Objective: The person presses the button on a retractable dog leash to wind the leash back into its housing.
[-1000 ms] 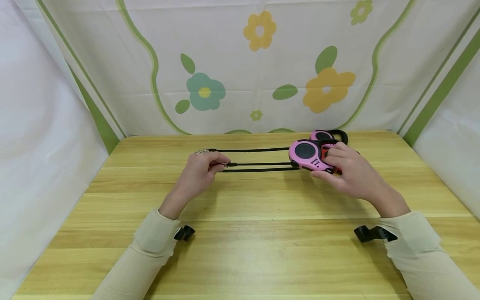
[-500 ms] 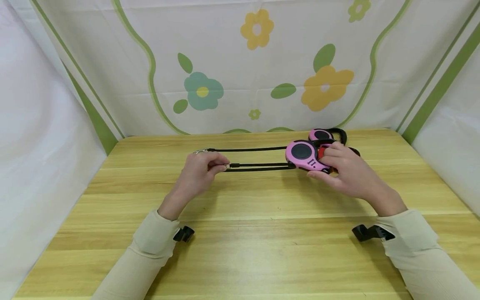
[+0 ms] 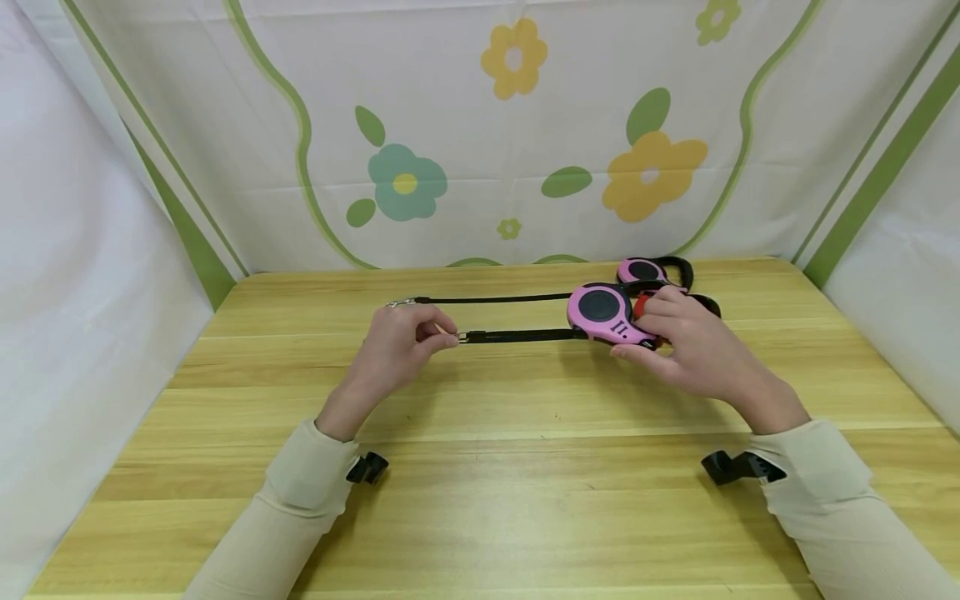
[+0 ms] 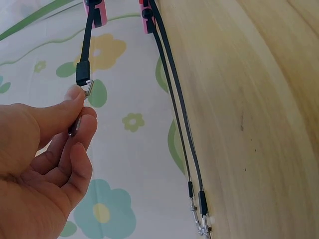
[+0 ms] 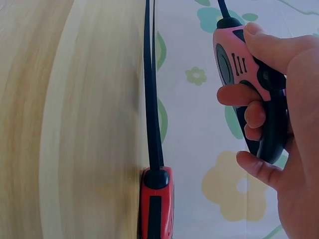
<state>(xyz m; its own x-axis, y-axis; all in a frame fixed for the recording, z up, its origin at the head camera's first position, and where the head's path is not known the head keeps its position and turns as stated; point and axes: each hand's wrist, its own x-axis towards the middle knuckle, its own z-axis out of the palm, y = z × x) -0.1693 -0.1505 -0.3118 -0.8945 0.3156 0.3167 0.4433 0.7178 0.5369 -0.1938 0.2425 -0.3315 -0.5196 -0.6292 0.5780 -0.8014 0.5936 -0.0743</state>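
Note:
My right hand (image 3: 697,346) grips the black handle of a pink-and-black retractable dog leash (image 3: 600,306), fingers curled through its loop. From its nozzle, a black strap (image 4: 85,45) runs left to my left hand (image 3: 401,350). There the thumb and fingers pinch the leash's metal clip (image 4: 75,125), which is partly hidden by them. In the head view this strap overlaps another one below it. A red retractable leash (image 5: 158,206) lies on the table under the held one, mostly covered by it and my right hand in the head view.
Behind, another pink retractable leash (image 3: 643,270) lies near the table's back edge, its strap (image 3: 495,300) stretched left to a metal clip (image 3: 400,302). The wooden table (image 3: 495,500) meets a flowered cloth (image 3: 465,125) at the back. White cloth hangs at both sides.
The held pink leash has shifted slightly left and down with my right hand. Its strap now overlaps the lower strap, where a gap showed before. My left hand keeps pinching the clip.

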